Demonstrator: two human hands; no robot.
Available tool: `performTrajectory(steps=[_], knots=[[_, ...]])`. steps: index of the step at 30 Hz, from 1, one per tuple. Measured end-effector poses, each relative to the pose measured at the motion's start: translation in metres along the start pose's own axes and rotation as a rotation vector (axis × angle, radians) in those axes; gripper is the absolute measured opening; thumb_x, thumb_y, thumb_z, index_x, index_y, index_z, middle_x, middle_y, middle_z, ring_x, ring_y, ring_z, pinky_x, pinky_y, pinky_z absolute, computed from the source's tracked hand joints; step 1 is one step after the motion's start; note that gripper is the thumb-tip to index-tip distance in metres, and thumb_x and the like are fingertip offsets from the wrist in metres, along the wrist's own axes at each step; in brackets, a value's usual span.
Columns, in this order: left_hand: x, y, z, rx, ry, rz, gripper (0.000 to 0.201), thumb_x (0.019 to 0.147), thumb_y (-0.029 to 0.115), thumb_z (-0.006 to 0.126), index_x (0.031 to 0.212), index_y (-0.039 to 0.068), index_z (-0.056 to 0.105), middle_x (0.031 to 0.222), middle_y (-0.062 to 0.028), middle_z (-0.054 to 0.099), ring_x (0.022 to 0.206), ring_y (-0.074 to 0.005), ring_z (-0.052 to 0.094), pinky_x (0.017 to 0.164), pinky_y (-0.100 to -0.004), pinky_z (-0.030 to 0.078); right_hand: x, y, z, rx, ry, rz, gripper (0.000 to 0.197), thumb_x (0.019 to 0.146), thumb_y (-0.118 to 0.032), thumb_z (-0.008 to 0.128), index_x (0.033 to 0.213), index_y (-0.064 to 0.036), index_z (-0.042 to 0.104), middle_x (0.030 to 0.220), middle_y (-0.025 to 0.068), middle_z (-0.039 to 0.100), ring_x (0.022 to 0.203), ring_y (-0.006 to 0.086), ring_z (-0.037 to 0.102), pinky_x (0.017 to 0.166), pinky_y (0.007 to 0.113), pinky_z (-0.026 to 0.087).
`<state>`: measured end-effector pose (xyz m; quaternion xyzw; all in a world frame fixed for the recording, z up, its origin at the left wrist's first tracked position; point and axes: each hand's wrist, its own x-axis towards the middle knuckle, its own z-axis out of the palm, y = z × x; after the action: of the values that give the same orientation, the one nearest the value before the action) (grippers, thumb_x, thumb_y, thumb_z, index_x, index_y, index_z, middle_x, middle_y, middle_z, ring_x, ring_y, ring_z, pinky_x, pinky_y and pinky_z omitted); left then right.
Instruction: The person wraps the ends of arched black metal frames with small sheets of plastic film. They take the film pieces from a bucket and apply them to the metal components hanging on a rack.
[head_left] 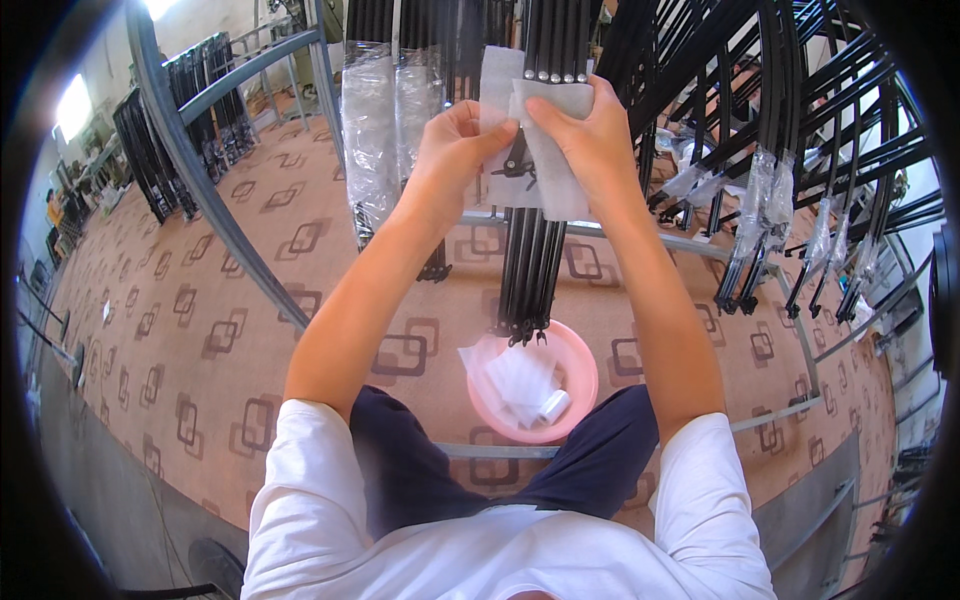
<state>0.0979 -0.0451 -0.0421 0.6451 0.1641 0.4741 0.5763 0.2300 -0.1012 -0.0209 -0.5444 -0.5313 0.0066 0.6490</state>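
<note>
A bundle of slim black rods with small fittings at its lower ends hangs upright in front of me. White foam sheet lies against it, partly around the upper part, and a dark fitting shows between the sheet's edges. My left hand is closed in a pinch on the left part of the sheet, thumb toward the middle. On the other side my right hand grips the sheet, thumb in front and fingers mostly hidden behind. Shiny round ends show in a row just above the sheet.
Below the bundle, a pink basin holds white sheets and a small white roll. Plastic-wrapped rods hang at left beside a grey metal frame. More black rods with plastic-covered ends crowd the right. Patterned carpet covers the floor.
</note>
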Motion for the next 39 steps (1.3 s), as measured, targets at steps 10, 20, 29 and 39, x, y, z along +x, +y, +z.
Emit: performTrajectory(steps=[10,20,29,39], knots=[[-0.006,0.005,-0.005,-0.070,-0.063,0.024,0.015,0.079,0.006,0.055,0.093,0.003,0.051,0.083,-0.0036,0.058,0.072,-0.0071,0.055,0.061,-0.0181,0.044,0.003,0.007,0.001,0.090,-0.031,-0.034,0.061,0.063,-0.024,0.069,0.110,0.0049,0.043,0.094,0.0174,0.058,0.086,0.0255,0.057,0.076,0.032,0.044],[-0.016,0.013,0.018,0.083,0.030,0.053,0.028,0.069,-0.001,0.053,0.097,0.002,0.046,0.081,-0.0019,0.055,0.068,-0.0063,0.051,0.059,-0.0191,0.041,0.004,0.005,-0.003,0.057,-0.070,-0.036,0.065,0.067,-0.022,0.071,0.115,0.0064,0.038,0.096,0.0134,0.056,0.084,0.0158,0.056,0.071,0.026,0.046],[-0.020,-0.003,0.037,0.306,0.168,0.186,0.025,0.069,0.003,0.053,0.091,0.000,0.043,0.079,-0.0067,0.052,0.071,-0.0104,0.049,0.062,-0.0235,0.041,0.006,0.011,-0.007,0.005,-0.041,-0.084,0.064,0.060,-0.025,0.071,0.108,0.0047,0.043,0.092,0.0189,0.058,0.085,0.0261,0.058,0.075,0.032,0.045],[-0.012,0.007,0.025,0.317,-0.001,0.288,0.022,0.078,0.015,0.060,0.088,0.000,0.047,0.067,-0.0011,0.052,0.063,-0.0060,0.046,0.056,-0.0201,0.038,0.010,0.013,-0.013,0.126,-0.082,-0.008,0.068,0.060,-0.026,0.068,0.111,0.0075,0.040,0.095,0.0216,0.056,0.087,0.0279,0.057,0.075,0.032,0.045]])
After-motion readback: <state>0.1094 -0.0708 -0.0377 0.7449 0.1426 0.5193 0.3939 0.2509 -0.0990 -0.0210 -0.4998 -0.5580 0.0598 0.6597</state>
